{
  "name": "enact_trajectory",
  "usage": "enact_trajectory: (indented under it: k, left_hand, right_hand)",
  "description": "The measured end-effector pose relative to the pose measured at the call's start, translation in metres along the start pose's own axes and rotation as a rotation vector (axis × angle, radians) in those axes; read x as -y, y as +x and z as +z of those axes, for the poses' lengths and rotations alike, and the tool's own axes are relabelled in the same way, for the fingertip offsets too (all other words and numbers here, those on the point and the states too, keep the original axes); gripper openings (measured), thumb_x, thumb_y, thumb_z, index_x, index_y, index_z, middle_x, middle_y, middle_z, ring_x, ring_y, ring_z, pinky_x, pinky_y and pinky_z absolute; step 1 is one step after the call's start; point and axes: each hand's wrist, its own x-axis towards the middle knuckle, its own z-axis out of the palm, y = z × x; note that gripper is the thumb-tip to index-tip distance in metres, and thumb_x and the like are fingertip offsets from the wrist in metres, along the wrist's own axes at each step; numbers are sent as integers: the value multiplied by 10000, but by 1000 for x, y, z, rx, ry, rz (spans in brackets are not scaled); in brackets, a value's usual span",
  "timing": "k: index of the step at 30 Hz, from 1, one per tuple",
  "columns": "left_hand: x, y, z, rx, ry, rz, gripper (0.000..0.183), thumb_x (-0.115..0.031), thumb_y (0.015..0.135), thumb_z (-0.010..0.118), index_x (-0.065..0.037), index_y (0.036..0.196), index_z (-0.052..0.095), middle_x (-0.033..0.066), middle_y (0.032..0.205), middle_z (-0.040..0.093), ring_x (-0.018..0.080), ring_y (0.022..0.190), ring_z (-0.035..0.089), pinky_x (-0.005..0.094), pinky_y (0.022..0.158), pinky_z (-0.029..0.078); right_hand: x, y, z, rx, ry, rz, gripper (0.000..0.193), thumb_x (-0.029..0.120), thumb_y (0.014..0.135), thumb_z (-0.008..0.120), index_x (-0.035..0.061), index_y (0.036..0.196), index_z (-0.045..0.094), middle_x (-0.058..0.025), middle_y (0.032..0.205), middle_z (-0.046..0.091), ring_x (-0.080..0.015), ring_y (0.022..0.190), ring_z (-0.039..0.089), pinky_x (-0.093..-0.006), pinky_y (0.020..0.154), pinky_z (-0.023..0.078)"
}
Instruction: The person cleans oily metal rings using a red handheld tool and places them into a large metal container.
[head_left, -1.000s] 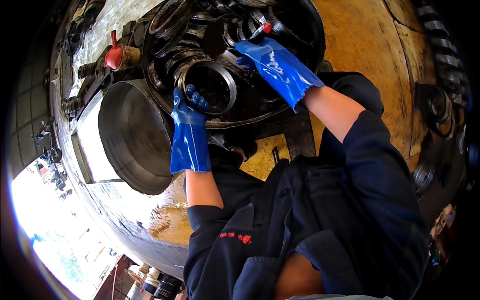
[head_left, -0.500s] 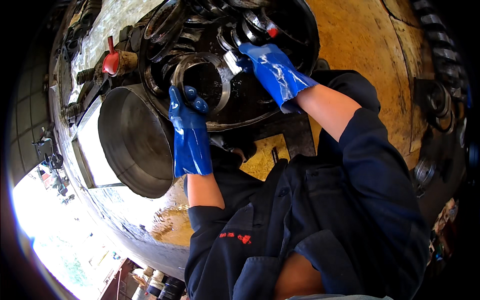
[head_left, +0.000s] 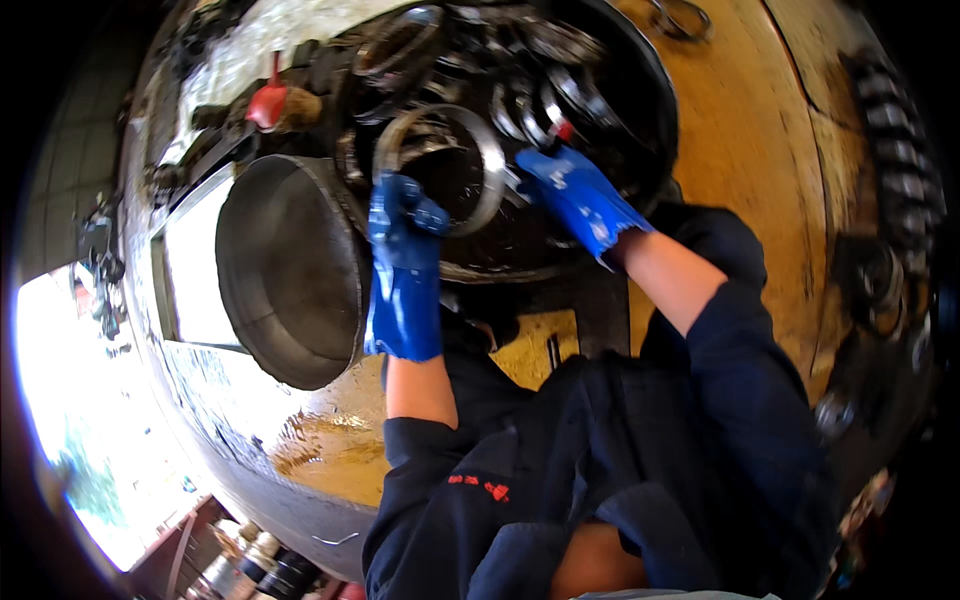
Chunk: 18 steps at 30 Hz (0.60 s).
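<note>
My left hand [head_left: 405, 220], in a blue rubber glove, is closed round the lower left edge of a wide metal ring [head_left: 494, 165]. The ring is raised over a large round dark basin [head_left: 500, 274], and its face shows a bare metal sheen. In the same kind of glove, my right hand [head_left: 580, 195] grips a small brush [head_left: 516, 186] with pale bristles. Blurred by motion, the brush is at the ring's right edge; whether it touches cannot be made out. Several dark, wet-looking metal rings [head_left: 405, 40] lie in the basin behind my hands.
An open metal drum [head_left: 290, 270] lies tipped on its side left of the basin. Beyond it are a red funnel-like piece [head_left: 267, 103] and dark metal parts. The floor [head_left: 740, 130] is yellowish and worn. A row of metal parts [head_left: 900, 150] stands along the right.
The whole view has shifted, so the basin and drum appear farther right. My right hand and brush have moved lower along the ring's right side. My left hand keeps hold of the ring.
</note>
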Motion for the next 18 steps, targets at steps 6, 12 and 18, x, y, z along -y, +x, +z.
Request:
enact_trajectory:
  k: [6,12,18]
  left_hand:
    - [-7,-17,60,24,85,-25,162,-238,922,717,-85,913,663,11,615,550,111,463,481,279,427,378]
    - [0,-17,21,159,489,206,299,-267,897,760,-25,1053,675,44,885,694,126,791,629,287,751,513]
    - [-30,-62,30,-134,1272,230,530,-461,865,739,18,1077,651,189,942,697,302,863,679,408,775,510]
  right_hand:
    - [57,-25,-3,17,-386,-507,259,144,912,669,78,1162,671,-203,1145,687,-412,1091,630,-446,891,522]
    - [25,-20,7,-85,-633,-396,237,113,920,641,53,1148,659,-213,1068,706,-397,975,670,-441,830,537]
    - [54,-15,-1,-86,196,-31,224,183,998,587,19,1125,672,-96,979,716,-181,848,670,-312,768,524]
